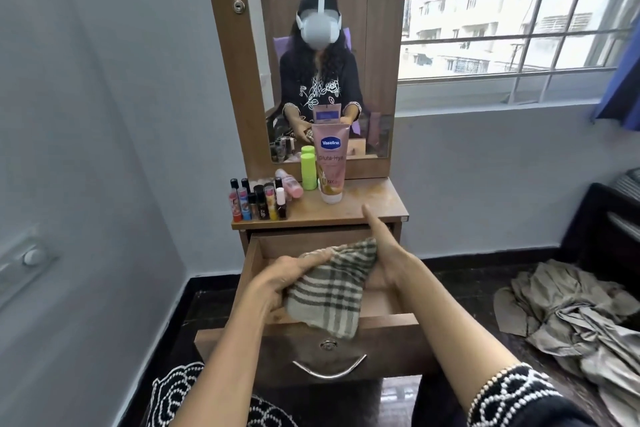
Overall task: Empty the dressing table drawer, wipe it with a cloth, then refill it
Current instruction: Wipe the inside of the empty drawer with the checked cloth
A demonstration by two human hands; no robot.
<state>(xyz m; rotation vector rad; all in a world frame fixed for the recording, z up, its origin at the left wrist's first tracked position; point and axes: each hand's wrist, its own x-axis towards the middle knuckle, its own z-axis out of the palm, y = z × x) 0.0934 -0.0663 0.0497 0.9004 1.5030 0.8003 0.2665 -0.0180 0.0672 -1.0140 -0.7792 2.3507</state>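
Drawer [256, 255] open, cloth [329, 291] inside, cosmetics [258, 199] above

Cream cloth [329, 291] with dark grey-green checks, centre frame. Brown wood-grain drawer [346, 333], silver handle [329, 369]. Up on the matching brown surface [367, 208]: pink tube [329, 166] with a blue logo, lime-green bottle [309, 172], red, blue and black little bottles [258, 199]. Black sleeves [512, 399] dotted white at the bottom. Pale blue walls [104, 114].

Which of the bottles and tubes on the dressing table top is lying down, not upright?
The pink bottle, behind the cluster of small bottles. It lies tilted over, while the green bottle and the Vaseline tube stand upright.
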